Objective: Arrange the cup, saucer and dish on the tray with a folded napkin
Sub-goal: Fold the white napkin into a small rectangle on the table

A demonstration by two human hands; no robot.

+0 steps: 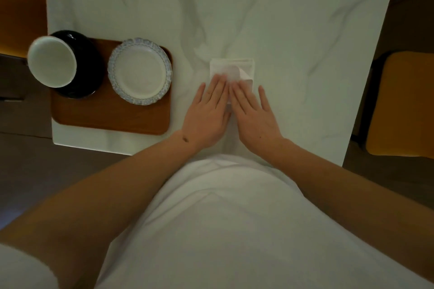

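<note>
A white napkin (237,68) lies on the marble table, partly folded, with one corner curled up. My left hand (207,114) and my right hand (253,112) lie flat on its near part, side by side, fingers straight and touching at the index fingers. To the left, a wooden tray (110,117) carries a white cup (52,61) resting on a black saucer (88,63), and a white dish with a grey scalloped rim (139,71) beside them.
The white marble table (293,30) runs away from me, with its near edge at my waist. The tray sits at the table's left near corner. A yellow chair seat (404,103) stands off the right edge, and wood panelling lies off the far left.
</note>
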